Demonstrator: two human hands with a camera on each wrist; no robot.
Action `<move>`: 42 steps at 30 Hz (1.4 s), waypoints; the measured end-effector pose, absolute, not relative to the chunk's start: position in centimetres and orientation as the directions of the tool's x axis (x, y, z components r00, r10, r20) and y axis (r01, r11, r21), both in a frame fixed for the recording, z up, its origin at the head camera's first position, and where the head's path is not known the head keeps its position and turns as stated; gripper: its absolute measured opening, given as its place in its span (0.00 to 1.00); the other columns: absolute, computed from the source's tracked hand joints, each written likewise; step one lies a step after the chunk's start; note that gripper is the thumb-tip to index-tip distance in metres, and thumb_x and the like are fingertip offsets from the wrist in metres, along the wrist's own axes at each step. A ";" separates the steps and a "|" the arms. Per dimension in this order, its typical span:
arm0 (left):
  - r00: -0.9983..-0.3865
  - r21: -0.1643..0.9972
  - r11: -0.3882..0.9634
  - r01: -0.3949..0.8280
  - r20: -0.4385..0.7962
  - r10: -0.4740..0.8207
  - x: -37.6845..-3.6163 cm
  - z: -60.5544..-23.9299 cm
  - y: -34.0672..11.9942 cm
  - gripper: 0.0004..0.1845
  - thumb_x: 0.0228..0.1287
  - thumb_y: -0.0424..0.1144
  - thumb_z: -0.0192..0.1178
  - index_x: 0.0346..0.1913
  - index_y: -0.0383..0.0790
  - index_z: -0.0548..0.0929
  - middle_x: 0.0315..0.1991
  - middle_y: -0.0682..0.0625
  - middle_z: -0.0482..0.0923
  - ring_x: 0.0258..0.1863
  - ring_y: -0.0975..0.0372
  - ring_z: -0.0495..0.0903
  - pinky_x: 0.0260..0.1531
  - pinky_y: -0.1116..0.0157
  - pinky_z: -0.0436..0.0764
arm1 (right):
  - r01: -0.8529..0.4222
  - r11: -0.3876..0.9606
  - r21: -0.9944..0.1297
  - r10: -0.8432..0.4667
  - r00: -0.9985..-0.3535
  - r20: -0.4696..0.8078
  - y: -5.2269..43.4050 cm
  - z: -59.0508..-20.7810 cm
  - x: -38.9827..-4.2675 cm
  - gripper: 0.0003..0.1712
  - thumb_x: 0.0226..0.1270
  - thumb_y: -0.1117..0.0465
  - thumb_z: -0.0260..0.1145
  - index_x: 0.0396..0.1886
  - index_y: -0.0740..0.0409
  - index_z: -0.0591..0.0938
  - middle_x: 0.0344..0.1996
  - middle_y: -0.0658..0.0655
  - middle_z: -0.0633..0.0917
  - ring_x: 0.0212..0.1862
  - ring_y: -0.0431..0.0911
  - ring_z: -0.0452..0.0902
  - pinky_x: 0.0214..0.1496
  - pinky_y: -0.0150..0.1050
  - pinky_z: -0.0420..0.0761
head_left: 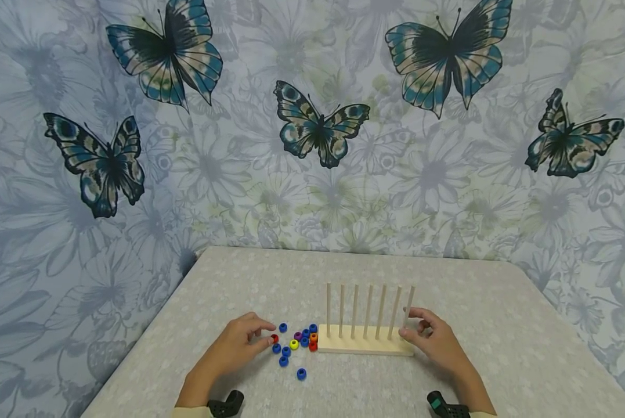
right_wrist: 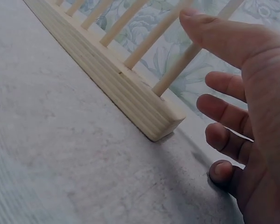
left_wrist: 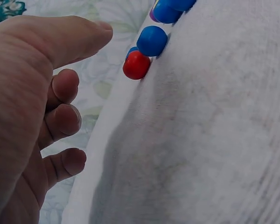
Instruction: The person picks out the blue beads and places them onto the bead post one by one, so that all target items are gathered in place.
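My left hand (head_left: 239, 342) hovers at the left edge of a loose group of beads, its thumb and fingers spread apart and holding nothing. Closest to it is a red bead (left_wrist: 136, 65), with a blue bead (left_wrist: 152, 42) beside that one. A yellow bead (head_left: 293, 345) and a purple bead (head_left: 297, 335) lie among several blue ones. To the right stands a wooden base (head_left: 364, 347) with a row of upright bare pegs (head_left: 355, 313). My right hand (head_left: 440, 345) is at the base's right end, fingers loosely bent around the space by the last peg, gripping nothing.
An orange bead (head_left: 314, 338) and a second red bead (head_left: 313, 348) lie against the base's left end. One blue bead (head_left: 302, 375) sits nearer the front. The light patterned tabletop (head_left: 260, 278) reaches back to a wall (head_left: 239, 215) with butterfly pictures.
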State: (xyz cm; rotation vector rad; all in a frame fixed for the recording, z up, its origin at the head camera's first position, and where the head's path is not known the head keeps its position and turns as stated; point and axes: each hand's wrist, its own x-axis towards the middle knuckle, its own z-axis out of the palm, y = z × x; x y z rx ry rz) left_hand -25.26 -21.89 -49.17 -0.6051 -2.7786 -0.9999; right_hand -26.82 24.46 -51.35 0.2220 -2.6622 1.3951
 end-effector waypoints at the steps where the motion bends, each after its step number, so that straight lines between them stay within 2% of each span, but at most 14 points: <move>1: -0.913 0.589 0.698 0.407 0.236 0.333 -25.3 -49.2 -21.9 0.12 0.62 0.46 0.70 0.49 0.55 0.88 0.33 0.62 0.75 0.27 0.70 0.70 0.27 0.71 0.73 | -0.183 0.560 -0.808 -0.077 -0.983 0.169 24.5 -51.3 -26.8 0.33 0.61 0.46 0.74 0.64 0.52 0.78 0.57 0.58 0.81 0.41 0.41 0.72 0.38 0.34 0.74; 6: -0.914 0.602 0.697 0.390 0.164 0.370 -25.3 -49.5 -21.9 0.14 0.61 0.48 0.71 0.49 0.57 0.87 0.35 0.61 0.78 0.31 0.69 0.72 0.30 0.70 0.74 | -0.122 0.550 -0.826 -0.092 -0.992 0.085 24.6 -51.2 -26.8 0.34 0.61 0.46 0.74 0.64 0.53 0.78 0.55 0.56 0.81 0.41 0.42 0.71 0.41 0.34 0.72; 11: -0.899 0.626 0.666 0.405 0.139 0.416 -25.3 -49.8 -21.7 0.14 0.61 0.49 0.70 0.50 0.57 0.87 0.35 0.61 0.79 0.32 0.69 0.73 0.32 0.70 0.74 | -0.092 0.533 -0.841 -0.118 -0.992 0.034 24.6 -51.1 -26.6 0.34 0.57 0.49 0.77 0.61 0.56 0.79 0.41 0.57 0.79 0.38 0.44 0.69 0.38 0.35 0.70; 14: -0.889 0.640 0.647 0.414 0.131 0.438 -25.3 -50.0 -21.5 0.13 0.61 0.48 0.70 0.49 0.57 0.87 0.35 0.62 0.80 0.31 0.70 0.74 0.32 0.70 0.75 | -0.086 0.529 -0.844 -0.132 -0.991 0.018 24.7 -51.2 -26.6 0.36 0.52 0.50 0.80 0.60 0.55 0.79 0.37 0.57 0.76 0.38 0.45 0.69 0.38 0.35 0.69; 19: -0.892 0.645 0.654 0.395 0.098 0.442 -25.4 -50.2 -21.4 0.12 0.61 0.47 0.71 0.48 0.59 0.87 0.35 0.63 0.80 0.32 0.71 0.74 0.33 0.69 0.76 | -0.078 0.538 -0.840 -0.144 -0.990 0.000 24.8 -51.4 -26.6 0.40 0.42 0.52 0.85 0.59 0.51 0.81 0.37 0.55 0.76 0.40 0.45 0.68 0.39 0.35 0.68; 23: -0.887 0.641 0.654 0.402 0.094 0.453 -25.4 -50.1 -21.3 0.12 0.60 0.46 0.71 0.47 0.58 0.87 0.34 0.63 0.79 0.31 0.71 0.74 0.32 0.69 0.76 | -0.101 0.530 -0.842 -0.162 -0.987 0.017 24.8 -51.4 -26.5 0.41 0.38 0.55 0.87 0.58 0.51 0.82 0.35 0.56 0.75 0.39 0.45 0.66 0.38 0.35 0.67; 28: -0.885 0.630 0.661 0.409 0.097 0.455 -25.5 -50.0 -21.2 0.12 0.60 0.45 0.71 0.46 0.58 0.87 0.31 0.64 0.77 0.29 0.72 0.73 0.31 0.70 0.76 | -0.126 0.527 -0.840 -0.177 -0.983 0.036 24.9 -51.2 -26.4 0.41 0.36 0.55 0.87 0.57 0.50 0.83 0.35 0.57 0.76 0.39 0.46 0.66 0.38 0.35 0.67; 35: -0.883 0.619 0.662 0.422 0.115 0.455 -25.6 -49.9 -21.1 0.10 0.60 0.45 0.72 0.45 0.58 0.88 0.30 0.63 0.76 0.28 0.72 0.72 0.29 0.70 0.74 | -0.132 0.584 -0.801 -0.166 -0.985 0.041 24.8 -51.4 -26.5 0.40 0.37 0.49 0.87 0.56 0.45 0.83 0.42 0.50 0.81 0.41 0.45 0.68 0.42 0.34 0.70; 42: -0.890 0.610 0.678 0.411 0.107 0.443 -25.5 -49.9 -21.0 0.09 0.60 0.44 0.71 0.43 0.58 0.88 0.29 0.62 0.75 0.28 0.71 0.71 0.29 0.70 0.73 | -0.116 0.604 -0.788 -0.157 -0.987 0.025 24.7 -51.5 -26.5 0.40 0.36 0.48 0.87 0.55 0.44 0.84 0.39 0.49 0.80 0.41 0.45 0.67 0.42 0.34 0.69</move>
